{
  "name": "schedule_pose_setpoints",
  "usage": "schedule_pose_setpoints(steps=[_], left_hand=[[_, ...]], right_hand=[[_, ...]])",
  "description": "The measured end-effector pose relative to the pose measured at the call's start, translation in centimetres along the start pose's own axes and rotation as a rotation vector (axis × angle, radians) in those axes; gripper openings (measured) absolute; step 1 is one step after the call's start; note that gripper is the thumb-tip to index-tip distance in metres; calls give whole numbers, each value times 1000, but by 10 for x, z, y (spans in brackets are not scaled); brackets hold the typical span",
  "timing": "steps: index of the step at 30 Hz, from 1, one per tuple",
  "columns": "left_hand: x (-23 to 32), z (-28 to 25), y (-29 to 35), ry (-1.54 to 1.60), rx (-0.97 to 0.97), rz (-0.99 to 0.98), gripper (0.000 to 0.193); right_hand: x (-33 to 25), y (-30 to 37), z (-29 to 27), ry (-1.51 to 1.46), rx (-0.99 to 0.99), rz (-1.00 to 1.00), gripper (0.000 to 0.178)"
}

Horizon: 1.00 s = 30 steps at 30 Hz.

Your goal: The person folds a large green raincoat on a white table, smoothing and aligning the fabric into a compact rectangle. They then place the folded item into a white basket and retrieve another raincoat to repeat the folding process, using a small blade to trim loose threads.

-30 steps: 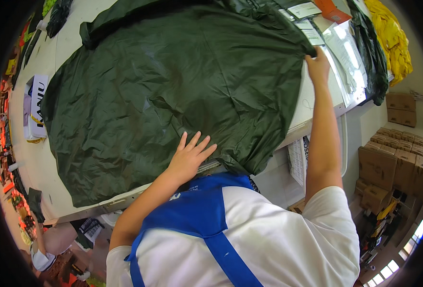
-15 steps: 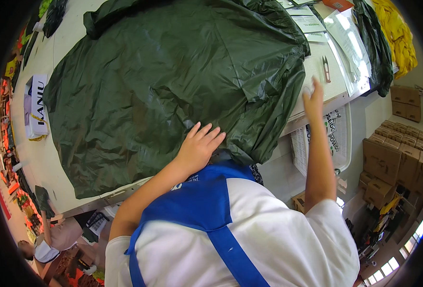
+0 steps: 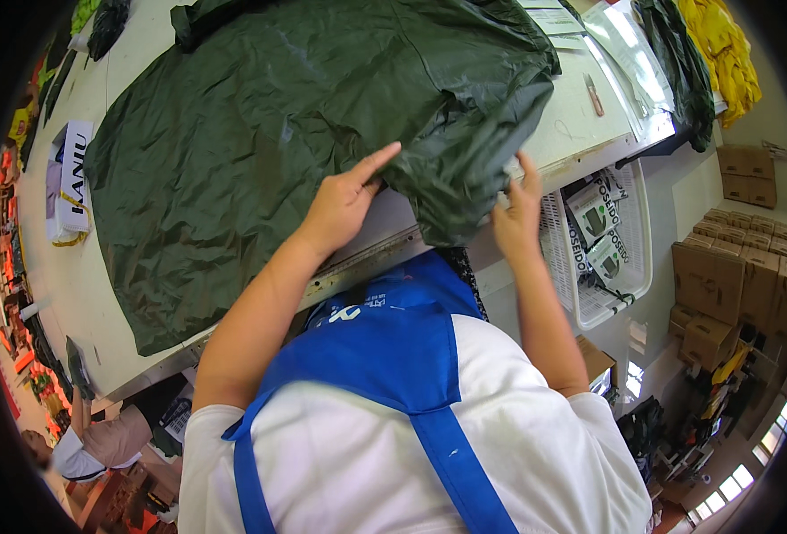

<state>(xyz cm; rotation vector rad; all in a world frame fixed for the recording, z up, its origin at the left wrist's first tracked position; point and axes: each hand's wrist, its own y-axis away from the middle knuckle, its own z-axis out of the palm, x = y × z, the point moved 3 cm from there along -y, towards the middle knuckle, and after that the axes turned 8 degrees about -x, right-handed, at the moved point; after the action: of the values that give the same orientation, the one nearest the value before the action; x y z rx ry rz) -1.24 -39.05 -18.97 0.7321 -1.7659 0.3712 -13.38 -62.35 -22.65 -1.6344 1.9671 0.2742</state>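
Left hand (image 3: 338, 206), index extended, at wrinkled dark-green glossy fabric (image 3: 251, 133); right hand (image 3: 522, 214) at edge, pinch I can't tell; likely arranging, next needs smoothing

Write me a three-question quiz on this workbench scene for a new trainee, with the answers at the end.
1. Multiple choice: what colour is the large fabric spread on the table?
A) yellow
B) dark green
C) white

2. True or false: the right hand is nearer the white basket than the left hand is.

3. Fill in: in the picture, the small red-handled tool lies on the table to the ____ of the large fabric.

Key:
1: B
2: True
3: right
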Motion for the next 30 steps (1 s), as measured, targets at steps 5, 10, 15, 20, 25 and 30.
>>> schedule_pose_setpoints(steps=[5, 10, 15, 20, 25, 30], left_hand=[[9, -4, 5, -93, -180, 81, 54], [-28, 42, 20, -720, -645, -140, 63], [-48, 75, 22, -734, -268, 47, 55], [-55, 99, 25, -864, -460, 57, 65], [-62, 99, 22, -872, -476, 43, 70], [-60, 100, 20, -828, -492, 38, 69]], right_hand=[[-56, -4, -117, -535, -171, 194, 30], [2, 83, -110, 347, -1175, 497, 57], [76, 95, -61, 85, -797, 453, 64], [126, -47, -12, -261, 207, 562, 51], [166, -90, -15, -130, 101, 557, 31], [208, -85, -2, -13, 315, 501, 30]])
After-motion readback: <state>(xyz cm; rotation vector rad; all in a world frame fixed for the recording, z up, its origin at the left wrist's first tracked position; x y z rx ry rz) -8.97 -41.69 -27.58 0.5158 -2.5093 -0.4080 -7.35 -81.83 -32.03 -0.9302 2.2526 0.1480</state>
